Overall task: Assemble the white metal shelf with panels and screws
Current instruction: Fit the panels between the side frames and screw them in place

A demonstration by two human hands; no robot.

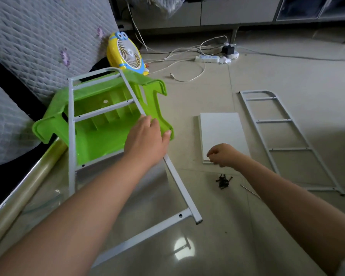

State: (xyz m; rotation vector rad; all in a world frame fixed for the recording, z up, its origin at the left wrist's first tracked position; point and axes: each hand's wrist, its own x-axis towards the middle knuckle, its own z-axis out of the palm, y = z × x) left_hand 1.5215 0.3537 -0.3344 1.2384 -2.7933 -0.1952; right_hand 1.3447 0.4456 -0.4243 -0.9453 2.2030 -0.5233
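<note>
The fingers of the left hand (147,134) curl over the right-hand rail of a white ladder-like side frame (72,120), gripping it about halfway along; the thumb lies against the rim of a green plastic stool (100,124) just beside that rail. The frame is tilted — its rounded upper end rests on the overturned stool, while its lower end, with a screw hole in the bottom crossbar, sits close to the floor near the person. The right hand (221,155) hangs apart from the frame with its fingers curled inward; whether they pinch something small I cannot tell, as the fingertips are hidden. That hand hovers over the near edge of a white panel (223,132) lying flat on the floor. Just nearer than the hand lies a small heap of black screws (224,181), and beside it a thin metal tool (250,191). A second side frame (287,136) lies flat to the right of the panel, well apart from both hands.

The floor (267,76) is glossy pale tile — a round light is mirrored in it low in the view. To the left stands a bed with a quilted grey cover (38,36), and a roll of clear film (24,188) lies along its base. Behind the stool stands a yellow cartoon fan (126,53); farther back a white power strip (207,59) with loose cords lies before a low cabinet (207,12).
</note>
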